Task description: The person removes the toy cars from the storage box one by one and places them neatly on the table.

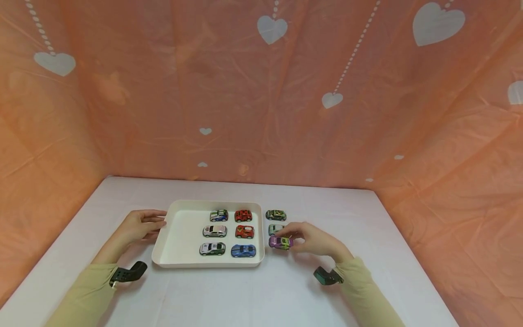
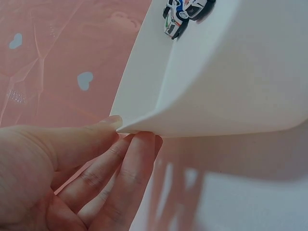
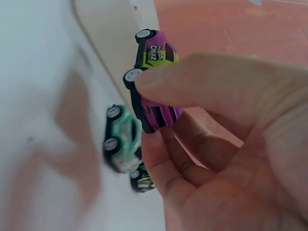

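Note:
Between thumb and fingers, my right hand [image 1: 312, 238] pinches a purple and green toy car [image 3: 161, 60], just outside the tray's right wall. A mint green toy car [image 3: 122, 137] is right behind it on the table, partly covered by the hand in the head view. My left hand [image 1: 139, 227] grips the left rim of a white tray [image 1: 173, 240], thumb at the edge and fingers against the outer side. Inside the tray, toy cars stand in two columns, among them a red car [image 1: 244, 231], a blue car [image 1: 243, 250] and a white-green car [image 1: 212, 248].
A dark green patterned toy car [image 1: 276, 215] stands beyond the mint one, right of the tray. The white table [image 1: 212, 299] backs onto an orange curtain [image 1: 229, 91] with white hearts, which also hangs at both sides.

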The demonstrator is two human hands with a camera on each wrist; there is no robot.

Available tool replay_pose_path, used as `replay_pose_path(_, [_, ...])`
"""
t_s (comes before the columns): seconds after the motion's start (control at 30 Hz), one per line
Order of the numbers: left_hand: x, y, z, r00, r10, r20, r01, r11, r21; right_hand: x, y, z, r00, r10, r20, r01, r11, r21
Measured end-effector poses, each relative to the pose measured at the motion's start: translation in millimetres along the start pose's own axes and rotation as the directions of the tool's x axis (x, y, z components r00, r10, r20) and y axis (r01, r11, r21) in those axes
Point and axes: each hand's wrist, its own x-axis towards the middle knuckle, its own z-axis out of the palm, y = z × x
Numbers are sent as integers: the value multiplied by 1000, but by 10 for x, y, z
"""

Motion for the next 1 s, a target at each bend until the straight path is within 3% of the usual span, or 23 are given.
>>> replay_pose_path(0.47, [-6, -8, 8, 1000, 11, 5, -11, 1000, -7, -73, 140, 133, 1000, 17, -21, -17, 1000, 26])
replay_pose_path(0.73, [-5, -12, 6, 1000, -6, -1, 6, 1000, 11, -64, 153, 193, 996, 79, -47, -82, 995, -49])
replay_pose_path(1.0, [-1, -4, 8, 1000, -15, -4, 15, 1000, 18, -56, 213, 215, 998, 38, -53, -42, 996, -82])
